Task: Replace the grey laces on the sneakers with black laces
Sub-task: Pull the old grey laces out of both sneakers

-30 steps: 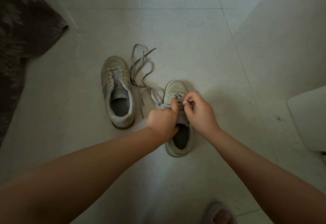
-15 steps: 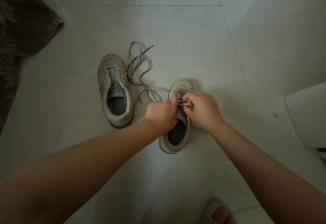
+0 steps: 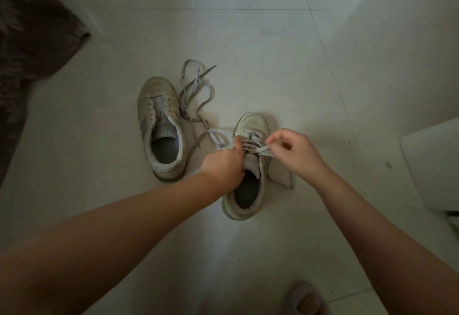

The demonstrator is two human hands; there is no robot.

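Observation:
Two worn pale sneakers stand on the tiled floor. The left sneaker (image 3: 161, 128) has bare eyelets, and a loose grey lace (image 3: 196, 91) lies coiled beside it. The right sneaker (image 3: 250, 165) still carries its grey lace (image 3: 250, 141) across the lower eyelets. My left hand (image 3: 223, 165) grips the sneaker's left side at the tongue, with a loop of lace by its knuckles. My right hand (image 3: 293, 153) pinches a strand of that lace and holds it out to the right of the eyelets. No black laces are in view.
A dark patterned cloth (image 3: 27, 61) covers the floor at the far left. A white object (image 3: 432, 165) sits at the right edge. A slippered foot (image 3: 308, 299) shows at the bottom. A pale wall (image 3: 409, 41) runs along the right.
My right hand has moved away from the eyelets to the right, drawing a strand of grey lace out with it. My left hand stays on the sneaker.

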